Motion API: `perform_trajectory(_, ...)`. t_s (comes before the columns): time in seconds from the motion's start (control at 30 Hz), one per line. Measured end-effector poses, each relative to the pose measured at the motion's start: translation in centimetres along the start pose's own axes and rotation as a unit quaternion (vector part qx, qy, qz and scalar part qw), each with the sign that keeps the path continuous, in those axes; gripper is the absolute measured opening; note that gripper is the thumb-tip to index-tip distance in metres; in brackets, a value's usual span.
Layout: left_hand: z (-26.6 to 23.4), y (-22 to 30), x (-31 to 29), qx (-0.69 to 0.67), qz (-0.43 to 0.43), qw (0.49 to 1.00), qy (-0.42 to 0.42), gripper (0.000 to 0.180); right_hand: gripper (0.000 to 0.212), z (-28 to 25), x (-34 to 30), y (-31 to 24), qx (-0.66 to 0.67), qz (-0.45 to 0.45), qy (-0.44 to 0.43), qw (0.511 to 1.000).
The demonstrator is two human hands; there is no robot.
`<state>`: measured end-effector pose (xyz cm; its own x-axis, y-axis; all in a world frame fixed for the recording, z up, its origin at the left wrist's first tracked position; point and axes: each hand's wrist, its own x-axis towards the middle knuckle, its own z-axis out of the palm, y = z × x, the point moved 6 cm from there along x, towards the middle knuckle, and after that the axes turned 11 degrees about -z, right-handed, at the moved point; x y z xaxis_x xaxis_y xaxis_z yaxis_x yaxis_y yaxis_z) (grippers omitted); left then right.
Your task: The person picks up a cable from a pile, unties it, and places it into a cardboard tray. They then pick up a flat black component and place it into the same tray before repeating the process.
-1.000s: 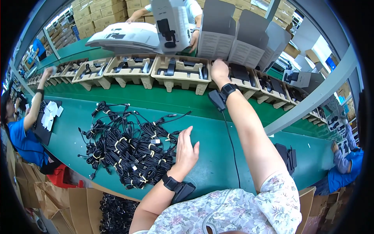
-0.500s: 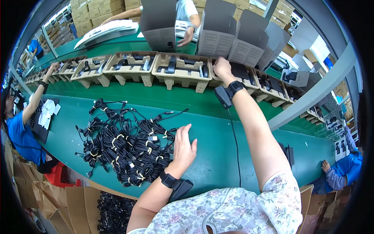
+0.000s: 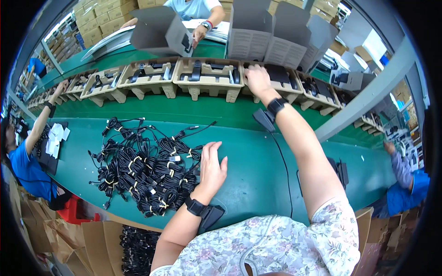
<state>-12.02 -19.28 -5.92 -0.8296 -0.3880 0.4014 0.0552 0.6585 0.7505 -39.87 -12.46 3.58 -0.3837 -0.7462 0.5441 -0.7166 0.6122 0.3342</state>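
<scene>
My left hand (image 3: 212,168) is open, its fingers stretched out with nothing in them. It rests on the green table just right of a big tangled pile of black cables (image 3: 149,168), bundled with pale ties. Across the table my right hand (image 3: 258,79) reaches into the left end of a brown moulded-pulp tray (image 3: 286,95) holding dark parts. Its fingers look extended and pressed down there; the tips are partly hidden. Immediately to the left stands another pulp tray (image 3: 208,87) with a black curved piece and other dark parts. Both my wrists carry black strapped devices.
A long row of pulp trays (image 3: 145,85) runs left and right along the raised green ledge. Tall open grey boxes (image 3: 248,34) stand behind it. A slanted metal post (image 3: 363,94) crosses at the right. Co-workers sit at both sides; another person (image 3: 199,34) handles a box opposite.
My right hand has gone from a closed fist to flatter, extended fingers at the same tray. My left hand stays beside the cables. The person opposite has tipped a grey box over sideways.
</scene>
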Motion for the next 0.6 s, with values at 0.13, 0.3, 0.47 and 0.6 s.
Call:
perform_trajectory(0.13,0.9,-0.2,0.1,0.003,0.025,1.000,0.000,0.045,0.023,-0.2,-0.5,1.5,0.031,0.031,-0.070,0.997)
perform_trajectory(0.3,1.1,-1.0,0.0,0.014,0.021,1.000,-0.001,0.041,0.027,-4.4,-4.7,-0.7,0.020,-0.028,0.100,0.994)
perform_trajectory(0.47,1.2,-2.5,0.3,0.009,0.027,0.999,-0.022,0.040,0.026,-11.5,-15.2,-3.3,0.113,-0.060,-0.082,0.988)
perform_trajectory(0.6,1.2,-2.8,0.5,0.022,0.027,0.999,-0.024,0.036,0.037,-15.1,-25.5,1.5,0.178,0.121,-0.238,0.947)
